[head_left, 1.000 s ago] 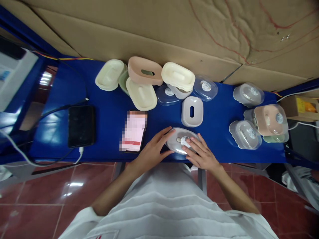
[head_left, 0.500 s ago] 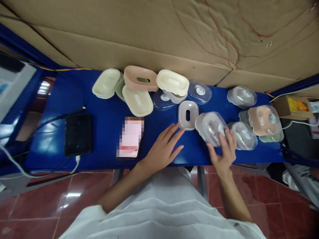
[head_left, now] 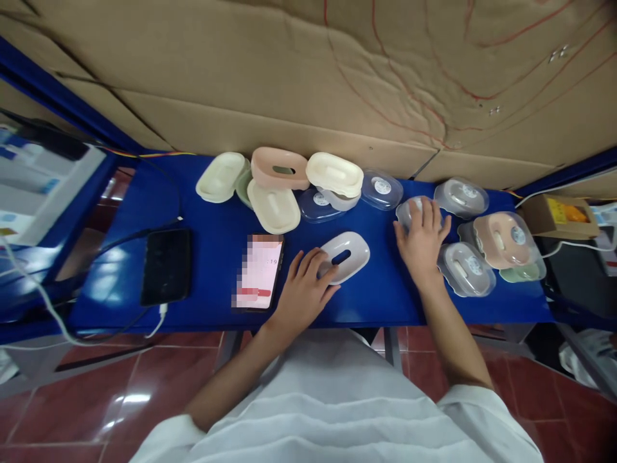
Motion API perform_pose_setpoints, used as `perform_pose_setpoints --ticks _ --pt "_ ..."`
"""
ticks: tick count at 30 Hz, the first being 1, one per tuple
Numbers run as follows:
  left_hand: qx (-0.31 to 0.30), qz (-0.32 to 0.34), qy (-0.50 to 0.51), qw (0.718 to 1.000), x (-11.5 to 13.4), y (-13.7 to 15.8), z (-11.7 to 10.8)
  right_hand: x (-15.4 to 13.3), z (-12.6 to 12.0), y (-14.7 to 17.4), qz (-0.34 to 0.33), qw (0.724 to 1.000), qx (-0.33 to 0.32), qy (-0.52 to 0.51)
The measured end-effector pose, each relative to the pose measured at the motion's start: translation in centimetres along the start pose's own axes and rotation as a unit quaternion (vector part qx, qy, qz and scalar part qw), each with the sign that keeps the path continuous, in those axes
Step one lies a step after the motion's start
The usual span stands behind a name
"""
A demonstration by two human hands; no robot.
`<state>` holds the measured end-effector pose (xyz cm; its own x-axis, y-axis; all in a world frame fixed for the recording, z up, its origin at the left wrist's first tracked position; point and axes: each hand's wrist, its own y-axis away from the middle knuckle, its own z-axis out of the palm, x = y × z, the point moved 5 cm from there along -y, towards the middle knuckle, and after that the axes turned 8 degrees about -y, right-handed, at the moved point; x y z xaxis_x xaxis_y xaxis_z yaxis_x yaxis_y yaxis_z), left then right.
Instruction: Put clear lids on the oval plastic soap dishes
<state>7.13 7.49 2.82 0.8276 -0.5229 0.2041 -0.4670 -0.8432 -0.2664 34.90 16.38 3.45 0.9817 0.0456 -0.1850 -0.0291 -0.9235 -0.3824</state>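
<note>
Over on the far left lies a black tablet [head_left: 166, 266] with a white cable plugged in, flat on the blue table [head_left: 212, 231]. Next comes a phone [head_left: 258, 271], also flat. Just right of the phone is my left hand [head_left: 303, 290]. Its fingers [head_left: 315, 262] rest on the near end of a white soap dish base [head_left: 344, 256] with a slot in the middle. They touch it from above but are not closed around it, so the hand is loose. The dish runs long from near-left to far-right, away from my left hand, which is the closer one.

Behind it sits a bunch of cream, pink and clear parts [head_left: 289, 183] by the cardboard wall [head_left: 308, 83]. Further right, my right hand [head_left: 423, 241] lies flat and spread on a closed soap box [head_left: 409, 210], pressing on top, not gripping. More closed boxes [head_left: 486, 247] crowd the right end, just beside that hand. Between my two hands the table is bare blue. Below the table edge is red tiled floor [head_left: 96, 392].
</note>
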Motion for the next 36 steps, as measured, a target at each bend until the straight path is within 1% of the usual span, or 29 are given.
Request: perform_pose_setpoints --ticks 5,7,10,12,14,16,18,19,21,23,24,26,28,31,33,34,36 --pt "-0.004 0.009 0.028 1.000 -0.5 1.3 0.5 -4.4 1.1 -3.8 -0.109 0.991 -0.057 -0.054" --pt "-0.013 0.008 0.042 0.999 -0.7 1.7 0.8 -6.0 1.9 -5.5 -0.155 0.980 -0.075 -0.096" --pt "-0.025 0.000 0.066 0.997 -0.8 2.0 1.2 -8.5 3.3 -7.8 -0.218 0.957 -0.100 -0.163" --pt "-0.021 -0.003 0.091 0.996 -0.8 2.1 1.3 -9.4 3.8 -8.9 -0.225 0.947 -0.103 -0.203" --pt "-0.002 -0.003 0.121 0.993 -0.9 2.3 0.9 -9.6 3.2 -8.9 -0.215 0.943 -0.075 -0.240" --pt "0.037 -0.008 0.146 0.989 -1.1 2.8 -0.2 -9.0 1.6 -7.3 -0.207 0.940 -0.019 -0.269" --pt "0.089 -0.020 0.156 0.984 -1.6 3.6 -2.0 -8.0 -0.3 -4.2 -0.204 0.937 0.029 -0.283" --pt "0.116 -0.026 0.155 0.981 -2.0 4.0 -3.0 -7.6 -1.1 -2.2 -0.205 0.936 0.037 -0.285" --pt "0.163 -0.035 0.143 0.975 -2.6 4.7 -4.7 -7.1 -1.9 2.1 -0.211 0.937 0.015 -0.279" --pt "0.184 -0.046 0.134 0.973 -3.1 4.8 -5.5 -7.4 -1.9 6.1 -0.227 0.934 -0.036 -0.274" --pt "0.179 -0.049 0.134 0.973 -3.2 4.5 -5.4 -7.7 -1.6 7.8 -0.236 0.930 -0.061 -0.274" --pt "0.146 -0.045 0.139 0.978 -3.2 3.7 -4.4 -8.2 -1.3 10.2 -0.246 0.923 -0.089 -0.281" --pt "0.112 -0.031 0.141 0.983 -2.7 2.8 -2.9 -8.3 -1.4 11.4 -0.233 0.924 -0.082 -0.293" --pt "0.083 -0.015 0.140 0.987 -1.7 1.9 -1.1 -7.3 -2.1 11.5 -0.181 0.930 -0.032 -0.318" --pt "0.073 -0.008 0.141 0.987 -1.0 1.5 -0.6 -6.5 -2.6 11.1 -0.164 0.935 -0.008 -0.315" --pt "0.069 -0.002 0.141 0.988 -0.7 1.3 -0.5 -6.4 -2.7 10.9 -0.172 0.938 -0.011 -0.300" --pt "0.055 0.014 0.137 0.989 -0.2 1.1 -0.3 -6.5 -2.3 10.7 -0.213 0.943 -0.044 -0.251"
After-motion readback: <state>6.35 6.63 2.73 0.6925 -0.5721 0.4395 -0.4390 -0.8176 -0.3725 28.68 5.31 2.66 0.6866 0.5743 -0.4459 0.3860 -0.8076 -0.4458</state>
